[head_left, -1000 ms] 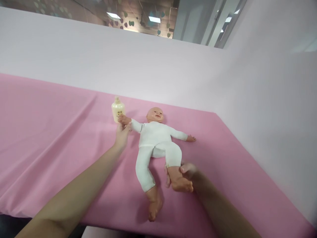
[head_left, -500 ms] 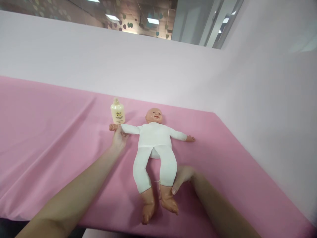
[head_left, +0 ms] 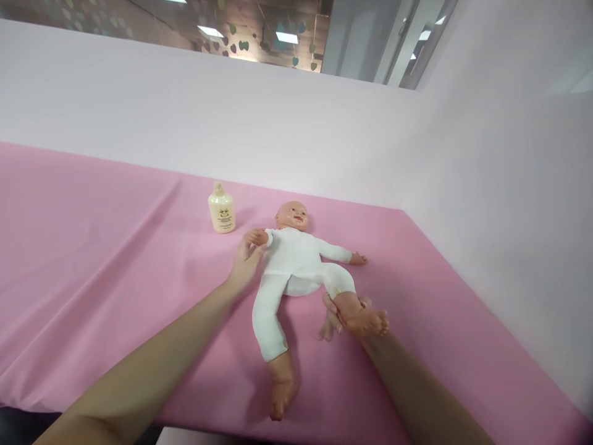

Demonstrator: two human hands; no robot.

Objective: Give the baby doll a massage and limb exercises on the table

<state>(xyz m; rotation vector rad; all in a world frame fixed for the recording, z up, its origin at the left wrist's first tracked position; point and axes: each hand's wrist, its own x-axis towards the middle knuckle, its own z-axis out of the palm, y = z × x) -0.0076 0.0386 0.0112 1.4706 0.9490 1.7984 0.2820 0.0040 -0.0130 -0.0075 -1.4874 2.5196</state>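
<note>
A baby doll (head_left: 294,256) with a white cloth body lies on its back, head away from me. My left hand (head_left: 245,259) grips the doll's arm on the left near its wrist, and that arm is bent in against the shoulder. Around the ankle of the doll's leg on the right is my right hand (head_left: 334,315), partly hidden behind the leg. That leg is raised, with the knee bent out to the right and the foot over my wrist. The doll's other arm stretches out to the right, and its other leg lies straight toward me.
A cream pump bottle (head_left: 223,213) stands upright to the left of the doll's head. Pink cloth (head_left: 115,247) covers the table, with creases on the left. White walls (head_left: 278,130) rise behind and on the right, with a window above the back one.
My left hand has pushed the doll's arm from stretched out to bent inward. My right hand has lifted the doll's leg and swung it out to the right, bending it.
</note>
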